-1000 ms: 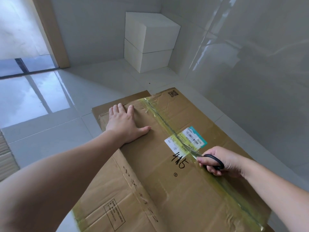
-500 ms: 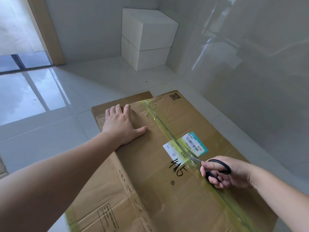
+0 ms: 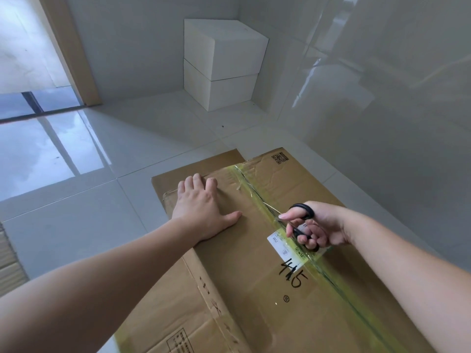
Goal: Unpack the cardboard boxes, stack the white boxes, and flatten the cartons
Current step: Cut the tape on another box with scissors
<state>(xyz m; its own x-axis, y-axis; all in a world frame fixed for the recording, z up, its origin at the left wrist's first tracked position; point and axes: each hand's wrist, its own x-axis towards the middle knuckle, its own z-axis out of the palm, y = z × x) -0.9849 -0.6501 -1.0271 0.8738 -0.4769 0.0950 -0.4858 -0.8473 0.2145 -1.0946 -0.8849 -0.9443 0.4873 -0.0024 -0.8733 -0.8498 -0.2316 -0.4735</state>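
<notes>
Cardboard box [image 3: 267,263] on floor, taped seam up, left hand [image 3: 201,207] flat on its top, fingers straight, right hand [image 3: 318,228] gripping black scissors [image 3: 302,220] at the seam, two white boxes [image 3: 221,64] stacked beyond the box in the corner

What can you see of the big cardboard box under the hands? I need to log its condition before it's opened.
The cardboard box is brown corrugated card, creased and scuffed, lying closed on the tiled floor. Yellowish clear tape runs along its top seam. A white shipping label and handwritten "445" sit mid-top, a QR code near the far corner. The left hand presses flat on it; the right hand holds black-handled scissors at the tape.
</notes>
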